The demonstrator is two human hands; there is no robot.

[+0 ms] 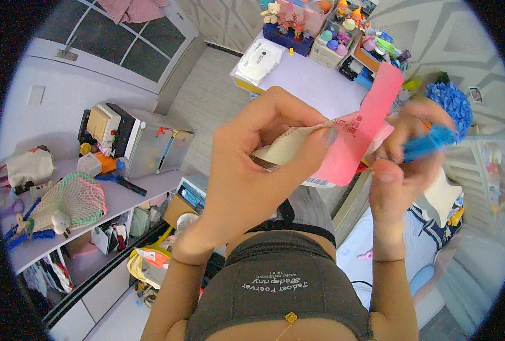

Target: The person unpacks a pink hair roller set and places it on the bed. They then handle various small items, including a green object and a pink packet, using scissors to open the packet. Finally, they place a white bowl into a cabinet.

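Observation:
My left hand (244, 170) pinches a sheet of pink printed card or paper packaging (374, 119) between thumb and forefinger. Its cream inner side (290, 147) curls inside my fingers, and part of a barcode shows at the lower edge. On the other side of the packaging is my right hand (399, 170), blurred, with thumb and fingers drawn together near its edge. A blue item (429, 143) lies across that hand, seemingly held in it. Blur hides what it is, and I cannot tell whether the fingertips also grip the packaging.
Ahead stands a desk (320, 85) with a white packet (261, 59), toys and boxes. A blue artificial flower (450, 106) is at right, above a bed (359, 247). At left, a shelf unit (128, 183) carries a net (73, 200) and a small fridge-like cabinet (148, 147).

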